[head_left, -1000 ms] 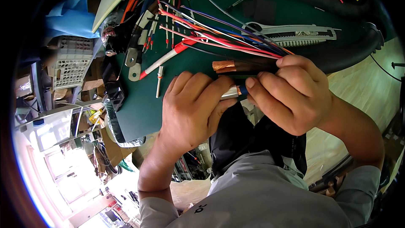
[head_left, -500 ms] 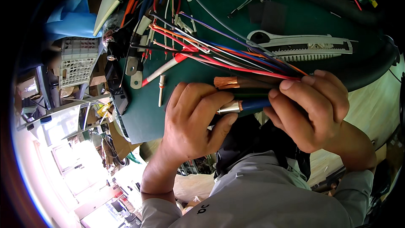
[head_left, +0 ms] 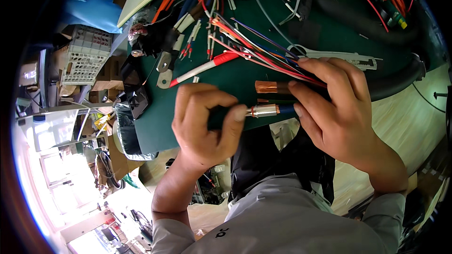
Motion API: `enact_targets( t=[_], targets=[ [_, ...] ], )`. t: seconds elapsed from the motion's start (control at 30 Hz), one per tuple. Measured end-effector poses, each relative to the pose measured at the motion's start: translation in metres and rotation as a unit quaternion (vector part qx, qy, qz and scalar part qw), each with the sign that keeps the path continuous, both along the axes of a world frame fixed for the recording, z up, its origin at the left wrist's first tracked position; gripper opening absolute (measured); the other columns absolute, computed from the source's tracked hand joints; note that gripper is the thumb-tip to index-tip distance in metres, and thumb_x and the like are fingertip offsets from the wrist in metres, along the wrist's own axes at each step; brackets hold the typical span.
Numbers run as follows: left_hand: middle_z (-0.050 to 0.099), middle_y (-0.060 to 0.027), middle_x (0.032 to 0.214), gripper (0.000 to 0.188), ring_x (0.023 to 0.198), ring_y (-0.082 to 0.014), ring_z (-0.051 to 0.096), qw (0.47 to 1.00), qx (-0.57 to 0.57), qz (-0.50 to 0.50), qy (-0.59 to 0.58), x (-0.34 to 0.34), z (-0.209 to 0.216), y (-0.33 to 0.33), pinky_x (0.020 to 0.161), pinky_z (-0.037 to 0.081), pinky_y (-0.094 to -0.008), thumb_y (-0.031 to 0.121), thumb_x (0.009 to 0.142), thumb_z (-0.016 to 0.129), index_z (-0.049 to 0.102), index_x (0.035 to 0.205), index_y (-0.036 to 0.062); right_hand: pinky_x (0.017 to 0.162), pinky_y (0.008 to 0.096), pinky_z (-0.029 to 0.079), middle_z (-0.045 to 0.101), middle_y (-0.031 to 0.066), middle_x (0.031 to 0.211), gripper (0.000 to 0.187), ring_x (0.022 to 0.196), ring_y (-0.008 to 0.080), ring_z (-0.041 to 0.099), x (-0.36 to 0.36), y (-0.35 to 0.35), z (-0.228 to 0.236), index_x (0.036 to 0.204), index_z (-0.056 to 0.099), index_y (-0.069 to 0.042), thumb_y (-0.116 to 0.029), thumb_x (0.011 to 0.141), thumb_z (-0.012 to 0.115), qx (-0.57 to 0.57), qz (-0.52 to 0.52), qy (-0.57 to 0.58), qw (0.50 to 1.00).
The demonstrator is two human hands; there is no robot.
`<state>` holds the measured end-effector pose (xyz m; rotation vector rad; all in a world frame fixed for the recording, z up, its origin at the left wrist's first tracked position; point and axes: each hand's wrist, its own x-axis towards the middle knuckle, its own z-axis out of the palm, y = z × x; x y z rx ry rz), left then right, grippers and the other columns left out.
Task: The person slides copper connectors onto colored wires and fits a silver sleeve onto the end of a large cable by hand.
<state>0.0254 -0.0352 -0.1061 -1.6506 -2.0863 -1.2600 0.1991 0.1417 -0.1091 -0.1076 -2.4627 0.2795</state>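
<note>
My right hand [head_left: 334,108] is closed around a multi-wire cable, its thumb and fingers gripping the blue insulated wire [head_left: 286,108]. A silver metal contact pin [head_left: 264,110] sits on that wire's end, pointing left, with a little copper at its collar. My left hand [head_left: 202,120] is curled, thumb and forefinger pinched at the pin's narrow tip, which they partly hide. Just beyond lies a thick wire with bare copper strands [head_left: 266,87]. Thin coloured wires [head_left: 278,63] fan out from the right hand toward the far left.
A red-and-white marker-like rod [head_left: 200,69] lies beside metal ring lugs [head_left: 164,75]. Farther back are a grey cutter-like tool [head_left: 346,57], loose ferruled wires and an orange-handled tool [head_left: 165,5]. A thick black cable [head_left: 398,84] crosses the green mat [head_left: 155,129] at right.
My left hand has slid left along the contact pin, uncovering its silver barrel. My right hand still holds the cable. The whole view has shifted a little.
</note>
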Motion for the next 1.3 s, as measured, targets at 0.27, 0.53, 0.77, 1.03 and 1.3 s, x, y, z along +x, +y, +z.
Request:
enact_targets(
  t=[0.27, 0.53, 0.77, 1.03, 1.3],
  targets=[
    [0.061, -0.0105, 0.091, 0.016, 0.079, -0.0262, 0.058, 0.981, -0.085, 0.173, -0.011, -0.023, 0.024, -0.039, 0.069, 0.048, -0.0359, 0.006, 0.086, 0.074, 0.065, 0.098, 0.0028, 0.102, 0.0454, 0.046, 0.056, 0.0149, 0.136, 0.029, 0.124, 0.0363, 0.052, -0.009, -0.006, 0.024, 0.103, 0.071, 0.001, -0.006, 0.076, 0.076, 0.004, -0.035, -0.085, 0.996],
    [0.063, -0.0097, 0.093, 0.017, 0.078, -0.0229, 0.059, 0.974, -0.101, 0.202, -0.014, -0.032, 0.02, -0.054, 0.071, 0.049, -0.0345, 0.009, 0.088, 0.074, 0.069, 0.102, 0.0024, 0.102, 0.0468, 0.045, 0.056, 0.0162, 0.135, 0.027, 0.124, 0.0386, 0.051, -0.015, -0.007, 0.029, 0.102, 0.069, 0.0, -0.009, 0.077, 0.077, 0.022, -0.031, -0.095, 0.995],
    [0.064, -0.0098, 0.089, 0.016, 0.075, -0.0192, 0.06, 0.977, -0.058, 0.204, -0.017, -0.063, 0.052, -0.046, 0.07, 0.049, -0.0321, 0.008, 0.088, 0.073, 0.069, 0.101, -0.0006, 0.102, 0.0468, 0.047, 0.057, 0.0167, 0.132, 0.027, 0.121, 0.0393, 0.052, -0.016, -0.007, 0.022, 0.102, 0.07, 0.001, -0.011, 0.078, 0.076, 0.012, -0.024, -0.075, 0.997],
    [0.068, -0.0137, 0.097, 0.019, 0.086, -0.0239, 0.068, 0.99, -0.101, 0.088, -0.033, -0.108, 0.091, 0.047, 0.079, 0.053, -0.0358, 0.014, 0.09, 0.071, 0.07, 0.104, 0.001, 0.1, 0.0456, 0.049, 0.057, 0.0146, 0.132, 0.025, 0.122, 0.0367, 0.054, -0.018, -0.007, 0.017, 0.101, 0.071, -0.002, -0.016, 0.081, 0.076, 0.015, -0.036, -0.043, 0.998],
    [0.07, -0.0198, 0.102, 0.037, 0.1, -0.0361, 0.068, 0.972, -0.216, 0.029, 0.087, -0.142, 0.073, 0.164, 0.091, 0.053, -0.0432, 0.027, 0.082, 0.077, 0.073, 0.111, 0.0041, 0.1, 0.0451, 0.048, 0.057, 0.0126, 0.132, 0.023, 0.124, 0.0344, 0.053, -0.018, -0.007, 0.015, 0.1, 0.07, -0.004, -0.019, 0.084, 0.074, 0.006, -0.034, -0.046, 0.998]
  ],
)
